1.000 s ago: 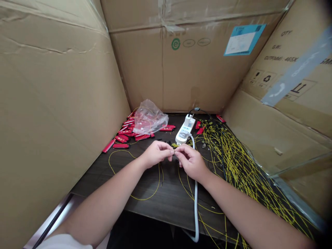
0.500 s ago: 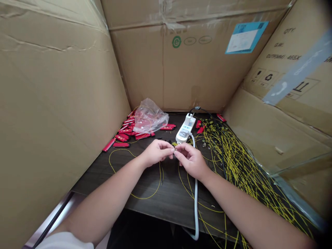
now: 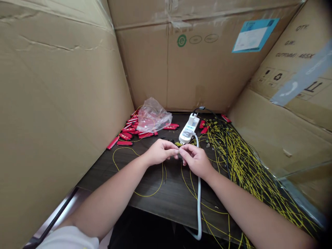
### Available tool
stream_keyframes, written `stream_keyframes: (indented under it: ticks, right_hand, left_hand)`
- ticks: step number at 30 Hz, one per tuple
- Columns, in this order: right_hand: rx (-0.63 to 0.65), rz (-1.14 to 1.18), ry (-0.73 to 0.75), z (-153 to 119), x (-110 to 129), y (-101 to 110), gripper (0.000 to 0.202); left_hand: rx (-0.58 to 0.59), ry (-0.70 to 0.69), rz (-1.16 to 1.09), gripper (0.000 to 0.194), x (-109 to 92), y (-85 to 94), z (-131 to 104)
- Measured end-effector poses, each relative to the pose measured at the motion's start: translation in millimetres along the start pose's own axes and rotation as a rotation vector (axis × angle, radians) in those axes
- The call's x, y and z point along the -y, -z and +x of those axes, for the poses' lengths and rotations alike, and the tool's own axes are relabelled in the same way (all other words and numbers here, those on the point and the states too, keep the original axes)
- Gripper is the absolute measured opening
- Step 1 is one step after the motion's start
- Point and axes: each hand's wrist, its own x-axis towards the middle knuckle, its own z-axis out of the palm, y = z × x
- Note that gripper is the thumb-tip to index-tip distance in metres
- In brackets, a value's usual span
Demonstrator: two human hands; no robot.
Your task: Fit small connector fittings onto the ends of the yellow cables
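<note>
My left hand (image 3: pixel 162 152) and my right hand (image 3: pixel 195 159) meet fingertip to fingertip over the dark table (image 3: pixel 153 204). Both are closed in a pinch, and whatever lies between the fingertips is too small and hidden to name. A thin yellow wire (image 3: pixel 158 190) loops on the table beneath my left hand, and other yellow wires hang below my right hand. Just beyond the fingertips stands a white power strip (image 3: pixel 183 137) with a black plug in it. Its white cable (image 3: pixel 199 204) runs past my right wrist and over the front edge.
Red lighter-like pieces (image 3: pixel 124 143) and a clear plastic bag (image 3: pixel 153 116) lie at the back left. A large tangle of yellow wires (image 3: pixel 246 162) covers the right side. Cardboard walls (image 3: pixel 145 69) enclose the table's back and sides.
The whole view has shifted slightly, so things appear a little further right. My hands keep the same pinch at nearly the same place.
</note>
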Motion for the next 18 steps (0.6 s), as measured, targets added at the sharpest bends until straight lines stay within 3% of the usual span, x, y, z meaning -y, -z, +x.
stream_keyframes:
  ticks: [6,13,18]
  right_hand:
    - [-0.020,-0.029,-0.006,0,-2,-1,0.032]
    - [-0.020,-0.117,0.014,1,-2,-2,0.029]
    - [-0.031,-0.157,0.041,0,-2,-1,0.028]
  left_hand:
    - [-0.031,0.002,-0.027,0.022,5,-1.8,2]
    - [-0.011,0.021,-0.141,0.035,16,-2.9,6]
    - [-0.009,0.038,-0.151,0.035,12,-3.8,4]
